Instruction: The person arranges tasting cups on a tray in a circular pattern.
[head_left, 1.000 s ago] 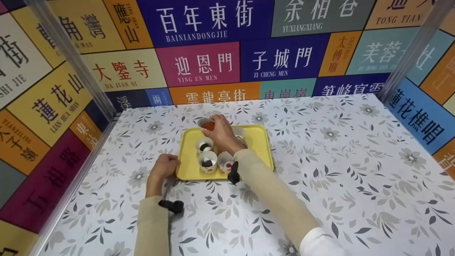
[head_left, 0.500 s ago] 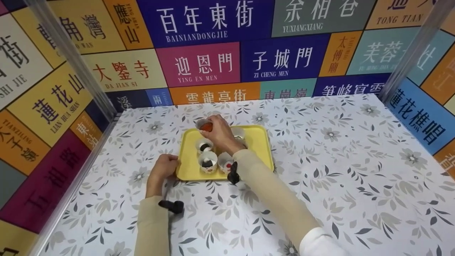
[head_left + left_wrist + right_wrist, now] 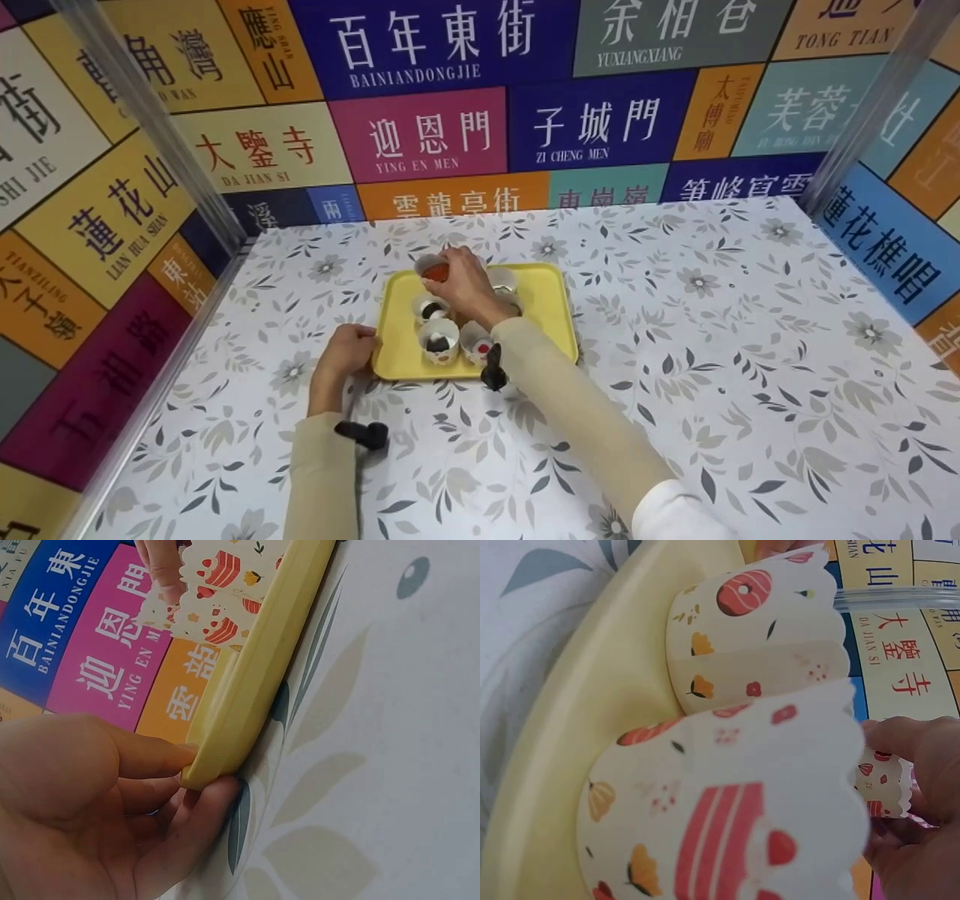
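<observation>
In the head view my right hand (image 3: 466,283) grips a paper baking cup (image 3: 424,264) with something orange-red inside, over the far left part of a yellow tray (image 3: 546,300). In the right wrist view this held cup (image 3: 883,784) shows a scalloped rim and printed pattern. Whether its base touches the tray is hidden. My left hand (image 3: 345,352) pinches the tray's near left edge, seen closely as the tray rim (image 3: 244,716) in the left wrist view. Several other baking cups stand on the tray, including one with black and white contents (image 3: 439,358) and one with something red (image 3: 475,346).
Another cup (image 3: 502,280) stands right of my right hand, partly covered by it. The tray lies on a floral-patterned tabletop (image 3: 697,360). Colourful sign-printed panels (image 3: 420,135) rise at the back and on both sides.
My right hand has shifted the held baking cup slightly left and then a little lower, toward the tray. My left hand and the tray have stayed put.
</observation>
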`<state>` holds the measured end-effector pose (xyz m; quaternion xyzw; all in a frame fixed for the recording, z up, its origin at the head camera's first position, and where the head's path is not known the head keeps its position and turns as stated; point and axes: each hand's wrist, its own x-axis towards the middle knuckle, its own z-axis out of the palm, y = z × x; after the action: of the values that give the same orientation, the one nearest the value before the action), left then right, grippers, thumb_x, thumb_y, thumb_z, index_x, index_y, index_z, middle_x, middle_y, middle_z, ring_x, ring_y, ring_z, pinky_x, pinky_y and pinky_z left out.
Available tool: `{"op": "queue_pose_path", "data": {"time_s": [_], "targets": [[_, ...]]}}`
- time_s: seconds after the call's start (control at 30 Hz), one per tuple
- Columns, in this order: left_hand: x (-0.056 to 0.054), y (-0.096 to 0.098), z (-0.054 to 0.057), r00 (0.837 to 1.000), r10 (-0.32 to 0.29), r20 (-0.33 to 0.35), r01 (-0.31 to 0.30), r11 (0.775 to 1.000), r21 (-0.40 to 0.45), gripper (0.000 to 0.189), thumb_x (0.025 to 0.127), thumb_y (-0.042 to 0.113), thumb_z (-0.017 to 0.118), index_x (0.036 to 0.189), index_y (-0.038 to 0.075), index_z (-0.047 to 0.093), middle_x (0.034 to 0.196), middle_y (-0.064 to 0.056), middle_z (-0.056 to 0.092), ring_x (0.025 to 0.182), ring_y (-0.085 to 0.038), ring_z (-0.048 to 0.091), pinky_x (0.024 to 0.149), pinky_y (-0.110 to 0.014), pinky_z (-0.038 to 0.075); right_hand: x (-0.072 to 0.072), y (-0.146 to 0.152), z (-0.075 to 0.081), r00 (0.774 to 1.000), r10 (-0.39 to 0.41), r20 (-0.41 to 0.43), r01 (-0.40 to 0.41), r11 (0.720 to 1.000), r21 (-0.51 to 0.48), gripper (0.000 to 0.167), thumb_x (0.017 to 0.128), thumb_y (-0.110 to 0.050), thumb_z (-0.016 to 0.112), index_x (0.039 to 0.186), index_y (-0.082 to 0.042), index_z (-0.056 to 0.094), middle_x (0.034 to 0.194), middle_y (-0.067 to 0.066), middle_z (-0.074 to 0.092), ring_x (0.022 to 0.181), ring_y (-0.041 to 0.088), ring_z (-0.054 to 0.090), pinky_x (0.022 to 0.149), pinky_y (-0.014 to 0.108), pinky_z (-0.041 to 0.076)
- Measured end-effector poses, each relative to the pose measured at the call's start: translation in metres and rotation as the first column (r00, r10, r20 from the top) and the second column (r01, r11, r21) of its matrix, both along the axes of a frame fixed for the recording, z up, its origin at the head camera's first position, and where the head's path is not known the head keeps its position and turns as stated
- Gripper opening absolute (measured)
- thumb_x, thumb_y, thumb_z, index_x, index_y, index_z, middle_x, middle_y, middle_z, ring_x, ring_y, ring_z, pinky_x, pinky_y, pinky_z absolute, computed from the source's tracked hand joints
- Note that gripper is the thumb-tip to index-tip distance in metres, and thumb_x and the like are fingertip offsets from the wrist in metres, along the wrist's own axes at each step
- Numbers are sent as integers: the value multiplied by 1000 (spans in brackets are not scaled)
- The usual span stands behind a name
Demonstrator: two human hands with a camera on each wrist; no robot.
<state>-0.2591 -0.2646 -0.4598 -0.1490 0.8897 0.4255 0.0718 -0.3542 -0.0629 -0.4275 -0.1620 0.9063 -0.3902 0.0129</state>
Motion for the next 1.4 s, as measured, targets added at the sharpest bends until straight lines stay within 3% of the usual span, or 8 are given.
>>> {"op": "queue_pose_path", "data": {"time_s": [0.27, 0.77, 1.0, 1.4], "targets": [[0, 0, 0, 1000, 10, -1, -10, 1000, -14, 39, 97, 11, 50, 130, -8, 59, 129, -27, 62, 102, -26, 65, 83, -31, 55, 1, -2, -3, 999, -42, -2, 42, 998, 50, 57, 89, -32, 76, 133, -3, 57, 129, 17, 54, 122, 29, 52, 106, 39, 46], [-1, 1, 0, 1000, 19, 15, -20, 1000, 23, 37, 97, 11, 49, 128, -8, 59, 125, -26, 63, 90, -21, 65, 70, -27, 57, -1, 0, -3, 1000, -9, -5, 10, 996, 86, 53, 89, -23, 74, 133, 2, 58, 132, 20, 53, 126, 33, 48, 108, 41, 43], [0, 0, 1, 1000, 2, -29, -2, 1000, -9, 37, 96, 9, 50, 126, -10, 61, 123, -28, 65, 86, -20, 65, 68, -26, 54, 2, 5, 3, 1000, -6, 13, 5, 998, 61, 53, 92, -24, 73, 136, -1, 56, 134, 18, 52, 127, 30, 49, 109, 39, 43], [-1, -2, 1, 999, 29, 21, -30, 998, 59, 38, 99, 12, 52, 131, -9, 59, 124, -27, 65, 84, -18, 66, 67, -28, 57, 5, 28, 10, 1000, 10, 11, -10, 1000, 9, 47, 95, -25, 69, 134, -3, 57, 131, 14, 54, 120, 27, 53, 102, 41, 47]]}}
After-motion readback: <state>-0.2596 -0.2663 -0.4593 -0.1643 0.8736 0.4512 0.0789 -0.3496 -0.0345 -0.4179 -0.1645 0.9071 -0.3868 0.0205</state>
